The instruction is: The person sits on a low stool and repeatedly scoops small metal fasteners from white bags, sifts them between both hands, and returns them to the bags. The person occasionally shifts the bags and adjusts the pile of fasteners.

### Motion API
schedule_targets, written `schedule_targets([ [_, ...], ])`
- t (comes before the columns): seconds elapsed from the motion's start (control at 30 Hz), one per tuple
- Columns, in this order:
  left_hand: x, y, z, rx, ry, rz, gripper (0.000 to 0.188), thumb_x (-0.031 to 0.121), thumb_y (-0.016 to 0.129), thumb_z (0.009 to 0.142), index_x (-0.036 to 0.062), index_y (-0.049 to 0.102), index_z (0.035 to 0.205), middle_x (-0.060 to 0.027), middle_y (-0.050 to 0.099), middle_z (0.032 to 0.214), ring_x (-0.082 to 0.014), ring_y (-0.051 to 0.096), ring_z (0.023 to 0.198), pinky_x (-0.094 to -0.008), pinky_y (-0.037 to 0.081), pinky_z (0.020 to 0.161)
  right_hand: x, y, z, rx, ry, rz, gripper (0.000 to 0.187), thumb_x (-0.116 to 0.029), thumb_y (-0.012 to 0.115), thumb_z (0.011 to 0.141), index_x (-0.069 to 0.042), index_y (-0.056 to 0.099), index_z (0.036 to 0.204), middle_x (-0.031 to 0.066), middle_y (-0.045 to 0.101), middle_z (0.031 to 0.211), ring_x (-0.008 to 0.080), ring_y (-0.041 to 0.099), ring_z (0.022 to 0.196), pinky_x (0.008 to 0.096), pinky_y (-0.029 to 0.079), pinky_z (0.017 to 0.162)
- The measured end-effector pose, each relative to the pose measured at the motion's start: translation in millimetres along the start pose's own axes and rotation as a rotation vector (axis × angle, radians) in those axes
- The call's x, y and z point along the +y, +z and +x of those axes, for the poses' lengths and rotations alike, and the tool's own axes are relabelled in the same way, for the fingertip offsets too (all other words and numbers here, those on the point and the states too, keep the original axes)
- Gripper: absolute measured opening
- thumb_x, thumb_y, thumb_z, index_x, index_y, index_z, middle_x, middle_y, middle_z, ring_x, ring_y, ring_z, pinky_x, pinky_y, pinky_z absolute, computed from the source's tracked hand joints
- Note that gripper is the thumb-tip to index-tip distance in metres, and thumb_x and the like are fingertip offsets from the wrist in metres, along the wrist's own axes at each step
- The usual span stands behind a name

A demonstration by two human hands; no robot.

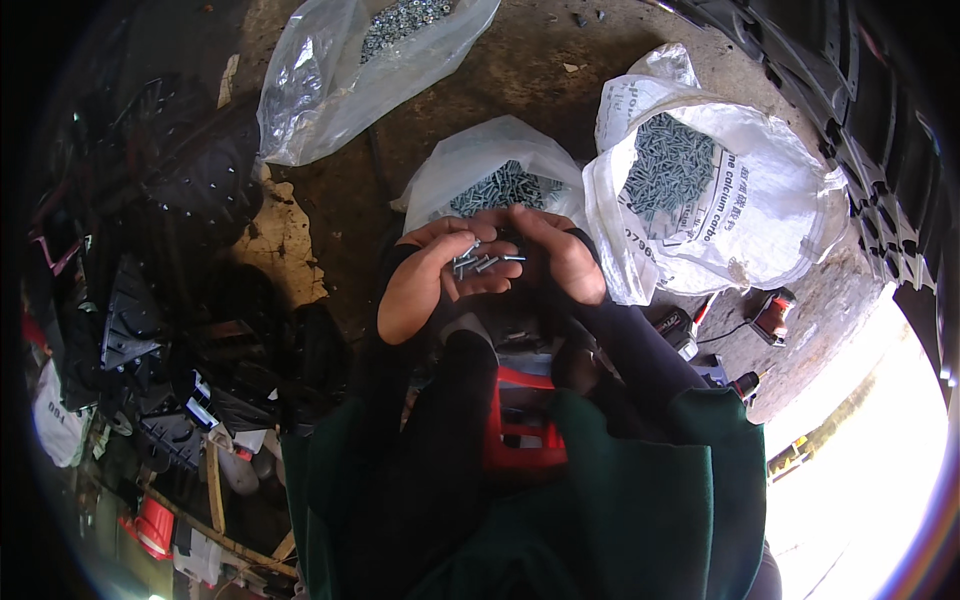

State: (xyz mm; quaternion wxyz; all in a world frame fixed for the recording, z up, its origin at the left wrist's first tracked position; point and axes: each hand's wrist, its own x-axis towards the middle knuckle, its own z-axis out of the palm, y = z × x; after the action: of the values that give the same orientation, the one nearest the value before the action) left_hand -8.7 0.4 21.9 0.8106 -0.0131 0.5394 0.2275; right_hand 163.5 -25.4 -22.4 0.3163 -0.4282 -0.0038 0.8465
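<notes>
Probably picking out, the left hand (425, 285) curls loosely around screws (487, 264) by the plastic bag's (428, 182) near edge; the right hand's (572, 262) hold is unclear, and steady cupping seems needed next.

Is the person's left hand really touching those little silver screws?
Touching. The head view shows several screws lying on the fingers of the cupped left hand.

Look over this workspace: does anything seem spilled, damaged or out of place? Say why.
A ragged tan patch left of the left hand looks odd: its uneven edges break up the dark floor, though its material is unclear. Farther left, black plastic parts lie jumbled rather than stacked. The screws in that hand look ordinary.
</notes>
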Motion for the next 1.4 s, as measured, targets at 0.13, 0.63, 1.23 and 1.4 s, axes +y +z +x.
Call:
schedule_targets([
  [0.13,-2.5,0.3,-2.6,0.001,0.058,0.158,0.016,0.006,0.052,0.095,-0.0068,0.057,0.103,-0.0223,0.066,0.103,-0.0307,0.069,0.089,-0.0339,0.060,0.069,-1.7,3.8,-4.1,-0.037,0.069,0.107,0.042,-0.032,0.048,0.099,0.005,0.057,0.116,0.0112,0.062,0.098,0.0161,0.060,0.081,0.0279,0.050,0.071],
  [0.63,-18.0,24.1,-6.9,0.246,0.415,0.121,0.016,0.008,0.063,0.090,-0.0039,0.065,0.100,-0.0117,0.068,0.089,-0.0160,0.066,0.072,-0.0258,0.053,0.063,6.3,9.3,5.8,-0.076,0.102,0.370,0.042,-0.034,0.043,0.101,0.005,0.059,0.109,0.0051,0.055,0.082,0.0142,0.051,0.069,0.0293,0.044,0.068],
  [1.23,-7.6,2.1,3.5,-0.071,0.260,-0.133,0.034,0.019,0.049,0.096,-0.0049,0.055,0.120,-0.0184,0.064,0.104,-0.0267,0.063,0.093,-0.0346,0.046,0.080,-82.7,23.1,-144.1,-0.172,-0.095,-0.399,0.038,-0.029,0.041,0.100,0.003,0.062,0.096,0.0173,0.066,0.085,0.0194,0.063,0.071,0.0309,0.049,0.064],
  [1.4,-11.1,-0.9,5.2,-0.080,0.209,-0.167,0.029,0.012,0.050,0.096,-0.0067,0.057,0.117,-0.0190,0.066,0.100,-0.0259,0.064,0.089,-0.0351,0.048,0.079,-105.5,27.5,-118.8,0.610,-0.595,-1.134,0.031,-0.022,0.049,0.098,0.003,0.060,0.113,0.0233,0.059,0.117,0.0323,0.055,0.114,0.0403,0.041,0.099],
])
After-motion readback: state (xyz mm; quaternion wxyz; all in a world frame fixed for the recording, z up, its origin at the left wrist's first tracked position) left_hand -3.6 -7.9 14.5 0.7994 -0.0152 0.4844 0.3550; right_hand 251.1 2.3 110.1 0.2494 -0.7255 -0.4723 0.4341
